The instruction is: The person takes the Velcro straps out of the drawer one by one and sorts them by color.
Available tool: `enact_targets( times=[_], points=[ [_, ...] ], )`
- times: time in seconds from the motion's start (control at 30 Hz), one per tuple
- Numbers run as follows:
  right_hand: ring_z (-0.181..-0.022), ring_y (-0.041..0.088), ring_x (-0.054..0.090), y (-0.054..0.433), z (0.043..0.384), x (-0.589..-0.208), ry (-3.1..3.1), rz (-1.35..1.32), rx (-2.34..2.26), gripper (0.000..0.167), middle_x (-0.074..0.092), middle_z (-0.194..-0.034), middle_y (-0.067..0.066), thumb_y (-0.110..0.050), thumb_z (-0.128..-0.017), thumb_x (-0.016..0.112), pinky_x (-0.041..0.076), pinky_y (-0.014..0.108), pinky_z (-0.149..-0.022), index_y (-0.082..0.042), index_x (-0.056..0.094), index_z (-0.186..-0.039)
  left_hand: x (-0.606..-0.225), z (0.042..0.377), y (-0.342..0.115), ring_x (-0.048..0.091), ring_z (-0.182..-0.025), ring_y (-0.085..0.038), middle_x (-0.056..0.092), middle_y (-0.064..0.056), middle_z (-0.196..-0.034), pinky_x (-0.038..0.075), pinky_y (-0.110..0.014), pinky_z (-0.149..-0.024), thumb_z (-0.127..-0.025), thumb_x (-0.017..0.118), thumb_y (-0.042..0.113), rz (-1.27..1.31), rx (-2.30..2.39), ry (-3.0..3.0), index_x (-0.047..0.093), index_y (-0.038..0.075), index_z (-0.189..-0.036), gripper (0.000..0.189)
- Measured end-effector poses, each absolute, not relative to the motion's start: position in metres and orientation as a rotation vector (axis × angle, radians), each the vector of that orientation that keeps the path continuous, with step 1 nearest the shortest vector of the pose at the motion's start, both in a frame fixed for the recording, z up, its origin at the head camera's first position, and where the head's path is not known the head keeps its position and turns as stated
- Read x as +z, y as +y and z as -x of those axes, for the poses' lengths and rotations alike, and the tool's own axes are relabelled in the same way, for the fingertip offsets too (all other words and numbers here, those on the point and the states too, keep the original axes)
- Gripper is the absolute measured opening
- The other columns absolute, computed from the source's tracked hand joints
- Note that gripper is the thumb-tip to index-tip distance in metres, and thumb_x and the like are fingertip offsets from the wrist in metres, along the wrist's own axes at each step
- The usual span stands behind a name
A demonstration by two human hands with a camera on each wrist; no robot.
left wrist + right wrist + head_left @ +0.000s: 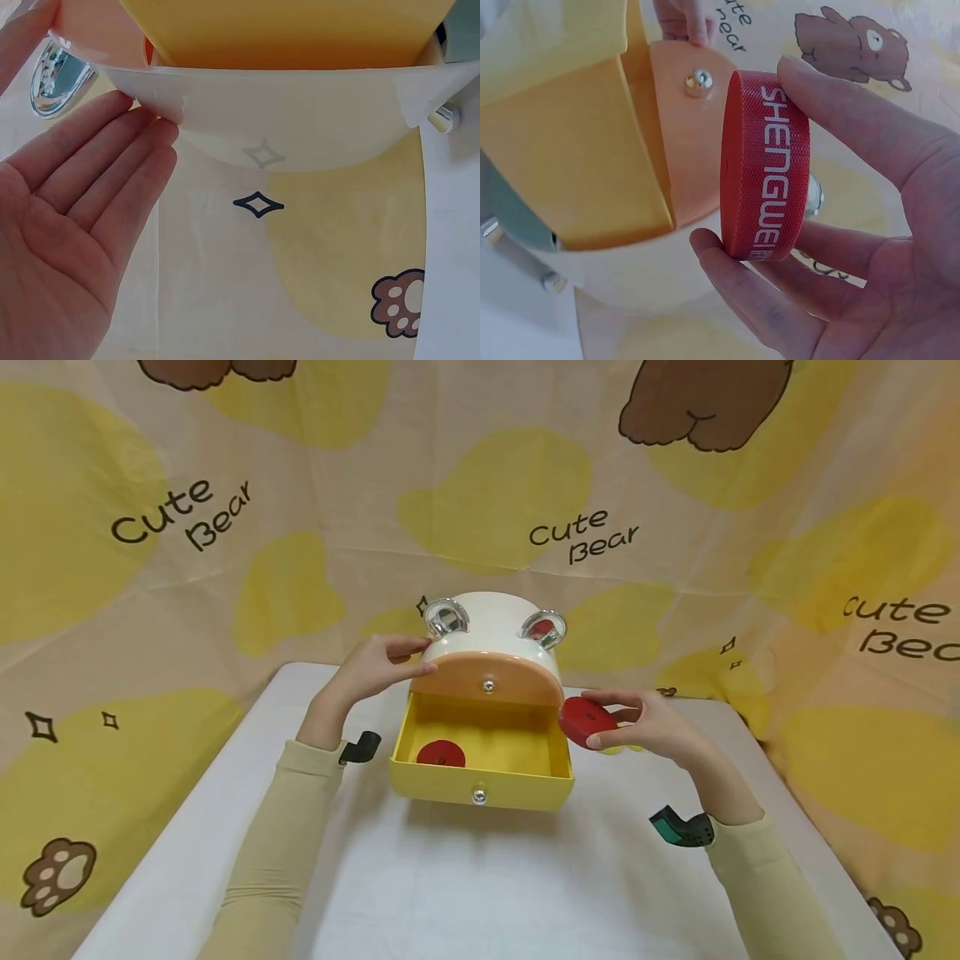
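Note:
A small white drawer box (495, 618) with silver ears stands on the table, its upper drawer with an orange front (457, 677) closed. The yellow lower drawer (480, 777) is pulled out, and a red disc-shaped roll (441, 753) lies in its left part. My left hand (375, 668) rests at the box's upper left side, thumb at the orange front and fingers straight along the shell. Beside the drawer's right edge, my right hand (648, 722) pinches a red roll of tape (769, 169) between thumb and fingers. White SHENGWEI lettering runs along its edge.
The box stands toward the back of a white-covered table (480, 893). Behind it hangs a beige and yellow cloth (360, 485) printed with bears. Silver knobs (479, 796) stick out from the drawer fronts. A dark wrist mount (682, 827) juts from each sleeve.

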State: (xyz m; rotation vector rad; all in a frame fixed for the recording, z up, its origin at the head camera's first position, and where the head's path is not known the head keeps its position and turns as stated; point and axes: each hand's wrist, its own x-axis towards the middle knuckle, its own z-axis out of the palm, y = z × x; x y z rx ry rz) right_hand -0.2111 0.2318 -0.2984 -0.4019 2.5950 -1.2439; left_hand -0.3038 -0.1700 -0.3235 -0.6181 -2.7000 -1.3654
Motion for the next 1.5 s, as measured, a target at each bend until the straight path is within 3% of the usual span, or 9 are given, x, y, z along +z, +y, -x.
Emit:
enact_targets(
  times=[0.7,1.27,1.5],
  points=[
    [-0.109,0.032,0.057,0.288,0.213,-0.348,2.685,0.17,-1.219,0.072,0.053,-0.133,0.016,-0.039,-0.077,0.077,0.056,0.035,-0.08,-0.013,0.049,-0.138,-0.324,0.306,-0.171,0.055,-0.121,-0.032,0.061,-0.004,-0.129,0.048,-0.043,-0.1,-0.074,0.075,0.054,0.643,-1.357,-2.686,0.064,0.018,-0.126,0.064],
    [-0.119,0.035,0.046,0.301,0.222,-0.392,2.674,0.023,-1.196,0.082,0.05,-0.135,0.02,-0.045,-0.075,0.077,0.054,0.046,-0.087,-0.009,0.044,-0.141,-0.322,0.305,-0.17,0.056,-0.121,-0.028,0.06,-0.003,-0.131,0.048,-0.043,-0.1,-0.073,0.074,0.057,0.617,-1.346,-2.713,0.062,0.02,-0.127,0.067],
    [-0.12,0.035,0.046,0.304,0.228,-0.416,2.679,-0.016,-1.183,0.084,0.049,-0.136,0.021,-0.047,-0.074,0.077,0.053,0.043,-0.09,-0.008,0.043,-0.141,-0.323,0.305,-0.17,0.057,-0.12,-0.026,0.06,-0.002,-0.13,0.048,-0.041,-0.1,-0.074,0.074,0.056,0.615,-1.354,-2.701,0.063,0.02,-0.127,0.065]
  ],
)
